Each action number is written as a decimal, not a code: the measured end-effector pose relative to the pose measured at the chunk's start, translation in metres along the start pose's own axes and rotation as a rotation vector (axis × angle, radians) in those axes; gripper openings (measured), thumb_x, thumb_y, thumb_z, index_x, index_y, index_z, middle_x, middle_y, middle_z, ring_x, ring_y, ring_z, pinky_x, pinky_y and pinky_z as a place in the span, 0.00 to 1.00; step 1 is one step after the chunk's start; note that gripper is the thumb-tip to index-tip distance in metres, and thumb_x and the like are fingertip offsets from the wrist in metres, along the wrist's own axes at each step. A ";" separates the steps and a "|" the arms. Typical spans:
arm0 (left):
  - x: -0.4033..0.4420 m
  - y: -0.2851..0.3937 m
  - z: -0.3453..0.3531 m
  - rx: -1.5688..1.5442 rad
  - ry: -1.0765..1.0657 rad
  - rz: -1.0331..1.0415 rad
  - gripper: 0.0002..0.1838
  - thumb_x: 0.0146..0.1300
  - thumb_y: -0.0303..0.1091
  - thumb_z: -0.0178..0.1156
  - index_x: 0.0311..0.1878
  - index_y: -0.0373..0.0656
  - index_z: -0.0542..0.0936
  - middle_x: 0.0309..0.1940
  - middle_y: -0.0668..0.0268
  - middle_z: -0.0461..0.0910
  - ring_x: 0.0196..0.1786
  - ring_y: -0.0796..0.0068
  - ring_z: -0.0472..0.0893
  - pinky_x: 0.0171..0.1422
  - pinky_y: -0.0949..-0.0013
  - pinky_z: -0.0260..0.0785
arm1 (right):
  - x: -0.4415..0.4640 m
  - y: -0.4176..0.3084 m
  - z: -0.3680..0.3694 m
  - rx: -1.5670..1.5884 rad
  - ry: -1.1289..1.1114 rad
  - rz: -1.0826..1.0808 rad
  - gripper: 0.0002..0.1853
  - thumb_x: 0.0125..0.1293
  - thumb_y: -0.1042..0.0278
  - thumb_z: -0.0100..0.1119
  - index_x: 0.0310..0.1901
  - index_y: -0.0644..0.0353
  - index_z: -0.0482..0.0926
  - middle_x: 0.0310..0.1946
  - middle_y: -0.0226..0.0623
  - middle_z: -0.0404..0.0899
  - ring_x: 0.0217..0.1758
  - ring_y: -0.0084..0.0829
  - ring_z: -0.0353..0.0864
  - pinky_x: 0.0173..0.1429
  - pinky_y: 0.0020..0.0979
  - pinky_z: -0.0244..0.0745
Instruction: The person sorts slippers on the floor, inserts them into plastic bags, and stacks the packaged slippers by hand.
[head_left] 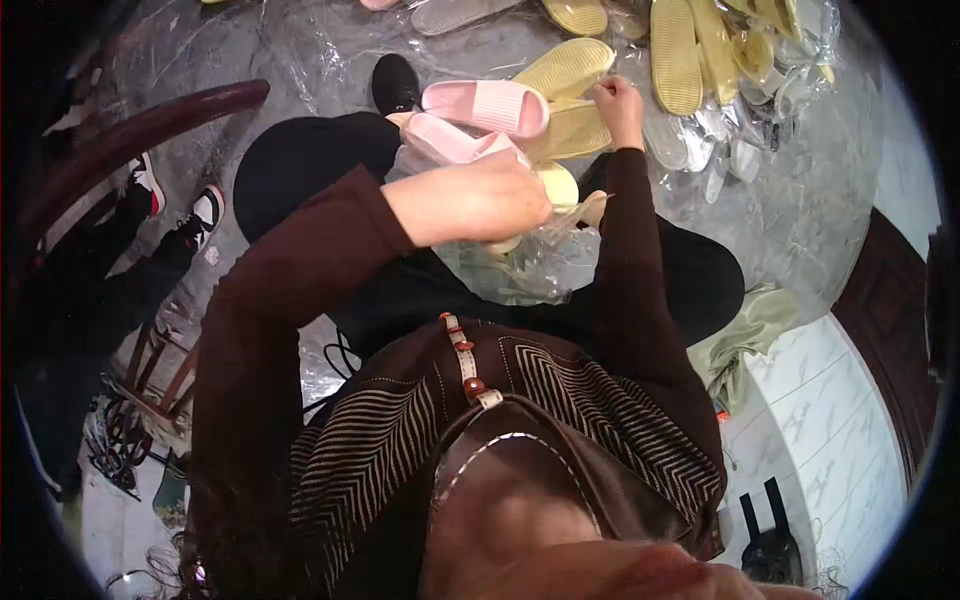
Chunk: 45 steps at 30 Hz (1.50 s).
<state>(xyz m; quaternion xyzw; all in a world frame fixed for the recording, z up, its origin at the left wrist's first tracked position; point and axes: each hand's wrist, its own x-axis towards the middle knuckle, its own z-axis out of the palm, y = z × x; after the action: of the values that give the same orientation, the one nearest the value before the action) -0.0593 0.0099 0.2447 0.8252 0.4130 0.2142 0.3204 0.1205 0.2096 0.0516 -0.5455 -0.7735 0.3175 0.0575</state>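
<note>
Though crinkled, clear plastic (530, 272) beside ribbed pink slippers (506, 108).

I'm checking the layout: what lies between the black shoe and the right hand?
Going from the black shoe to the right hand, a pink slipper comes first, then yellow slippers, as the head view shows.

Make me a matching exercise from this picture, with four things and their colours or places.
1. Slipper nearest the black shoe
2. Right hand
3. Cloth at the right
4. Sneakers at the left

A. Pale green
B. White and black with red
C. Beside yellow slippers
D. Pink

Pairs: 1-D, 2-C, 3-A, 4-B
</note>
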 end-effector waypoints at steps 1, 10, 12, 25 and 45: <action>0.004 -0.001 0.000 0.063 -0.102 -0.035 0.02 0.46 0.25 0.52 0.23 0.40 0.74 0.19 0.62 0.74 0.26 0.63 0.77 0.35 0.63 0.68 | -0.015 -0.023 -0.012 -0.012 0.023 -0.076 0.10 0.44 0.66 0.61 0.30 0.60 0.79 0.32 0.42 0.79 0.36 0.41 0.77 0.39 0.33 0.71; 0.001 -0.021 0.003 0.416 0.037 -0.058 0.07 0.48 0.25 0.52 0.33 0.40 0.75 0.33 0.58 0.73 0.36 0.65 0.77 0.43 0.64 0.68 | -0.124 -0.104 -0.051 -0.156 0.269 -0.558 0.03 0.47 0.70 0.59 0.26 0.53 0.77 0.33 0.35 0.76 0.41 0.33 0.73 0.53 0.35 0.59; 0.000 -0.020 0.003 0.465 0.126 -0.108 0.10 0.48 0.25 0.52 0.36 0.40 0.74 0.37 0.59 0.73 0.39 0.68 0.76 0.44 0.64 0.68 | -0.135 -0.106 -0.054 -0.176 0.063 -0.567 0.04 0.47 0.73 0.58 0.27 0.54 0.75 0.32 0.34 0.75 0.40 0.34 0.72 0.51 0.35 0.61; -0.010 -0.048 0.020 0.412 0.235 -0.192 0.07 0.47 0.26 0.49 0.30 0.42 0.73 0.29 0.58 0.73 0.36 0.59 0.74 0.45 0.56 0.63 | -0.168 -0.151 -0.095 0.071 -0.054 -0.592 0.06 0.48 0.75 0.54 0.30 0.56 0.73 0.27 0.37 0.73 0.33 0.36 0.75 0.39 0.36 0.69; -0.030 0.021 -0.062 0.117 1.320 -0.340 0.15 0.55 0.27 0.51 0.45 0.32 0.71 0.41 0.58 0.75 0.40 0.69 0.75 0.47 0.70 0.67 | -0.178 -0.161 -0.156 0.164 0.316 -0.784 0.05 0.50 0.74 0.48 0.30 0.60 0.72 0.22 0.45 0.72 0.30 0.42 0.73 0.34 0.38 0.68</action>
<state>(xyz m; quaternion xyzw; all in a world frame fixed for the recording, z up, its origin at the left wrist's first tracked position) -0.1032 -0.0022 0.3002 0.4613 0.6567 0.5964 -0.0146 0.1295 0.0875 0.3104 -0.2459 -0.8761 0.2448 0.3348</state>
